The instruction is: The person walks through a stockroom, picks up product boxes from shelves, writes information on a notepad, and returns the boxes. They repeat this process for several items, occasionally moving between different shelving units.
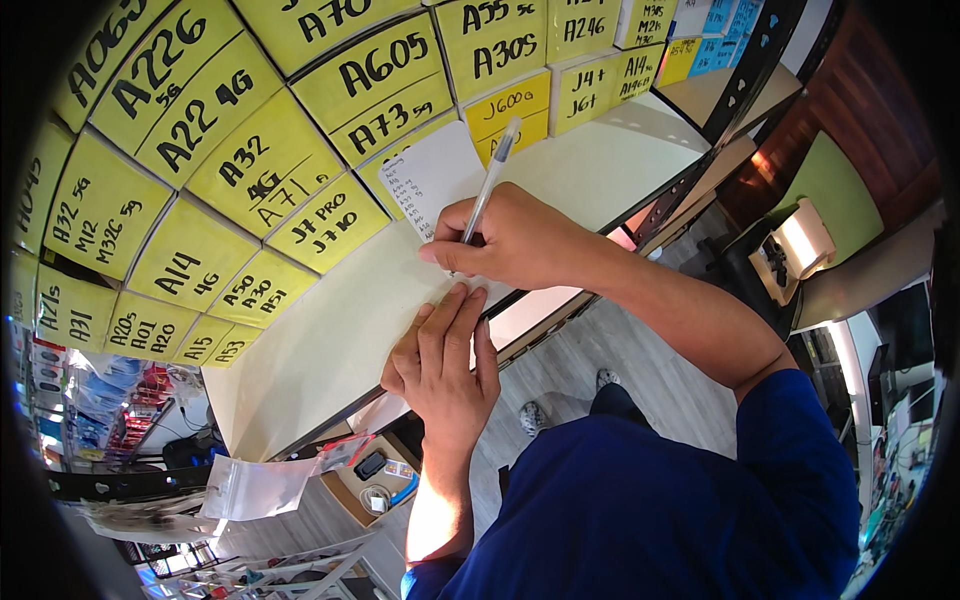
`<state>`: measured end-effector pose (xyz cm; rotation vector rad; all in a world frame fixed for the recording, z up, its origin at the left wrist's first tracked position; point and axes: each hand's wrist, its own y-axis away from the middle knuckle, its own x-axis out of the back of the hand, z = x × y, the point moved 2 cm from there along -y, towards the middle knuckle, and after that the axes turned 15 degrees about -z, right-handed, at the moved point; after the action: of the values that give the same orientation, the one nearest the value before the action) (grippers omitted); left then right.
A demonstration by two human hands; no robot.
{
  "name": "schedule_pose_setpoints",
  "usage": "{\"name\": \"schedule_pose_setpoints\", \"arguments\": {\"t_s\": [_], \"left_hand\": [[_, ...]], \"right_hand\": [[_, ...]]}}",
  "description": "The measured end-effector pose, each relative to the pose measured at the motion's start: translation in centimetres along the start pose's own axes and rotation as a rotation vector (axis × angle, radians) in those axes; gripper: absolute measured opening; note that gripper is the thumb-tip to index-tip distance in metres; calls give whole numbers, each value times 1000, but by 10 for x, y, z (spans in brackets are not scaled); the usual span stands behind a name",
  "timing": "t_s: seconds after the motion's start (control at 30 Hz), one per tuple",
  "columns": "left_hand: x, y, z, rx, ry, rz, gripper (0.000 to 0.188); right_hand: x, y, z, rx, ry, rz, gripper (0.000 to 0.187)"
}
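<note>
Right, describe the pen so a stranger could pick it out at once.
Find the wall of yellow-fronted boxes, then the pale shelf along its foot. At that shelf, the person's right hand grips a slim, pale pen, its upper end leaning toward the boxes. Its thin, straight stick shape sets it apart from the flat white sheet beside it.

The slender see-through plastic pen (pixel 490 190) shows pale and greyish. The thin rectangular paper sheet (pixel 450 165) is white with rows of small dark handwriting. Far and left, stacked yellow rectangular boxes (pixel 235 165) carry bold black lettering; at the far right, small boxes (pixel 735 30) are bright blue. The flat shelf board (pixel 340 310) is creamy white. Near, the short-sleeved fabric shirt (pixel 640 510) is plain deep blue. The plank-patterned floor (pixel 640 425) is grey, the right-hand chair back (pixel 830 190) olive green.
</note>
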<state>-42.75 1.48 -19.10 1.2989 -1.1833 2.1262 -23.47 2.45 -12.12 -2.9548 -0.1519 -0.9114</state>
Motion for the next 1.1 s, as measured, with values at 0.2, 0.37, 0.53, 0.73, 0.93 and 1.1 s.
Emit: {"name": "schedule_pose_setpoints", "arguments": {"t_s": [0.2,0.37,0.53,0.73,0.93,1.1], "left_hand": [[-1,0,0,-3,-4,9,42],[-1,0,-1,-8,-13,15,43],[0,-1,1,-12,-13,12,44],[-1,0,0,6,-39,32,43],[0,0,1,7,-39,13,44],[0,-2,2,7,-37,20,43]], "right_hand": [[1,0,1,4,4,-26,33],[1,0,2,-14,55,-6,33],[0,0,4,40,39,0,32],[2,2,0,39,83,3,31],[4,1,1,38,27,-25,31],[3,1,3,68,77,18,31]]}}
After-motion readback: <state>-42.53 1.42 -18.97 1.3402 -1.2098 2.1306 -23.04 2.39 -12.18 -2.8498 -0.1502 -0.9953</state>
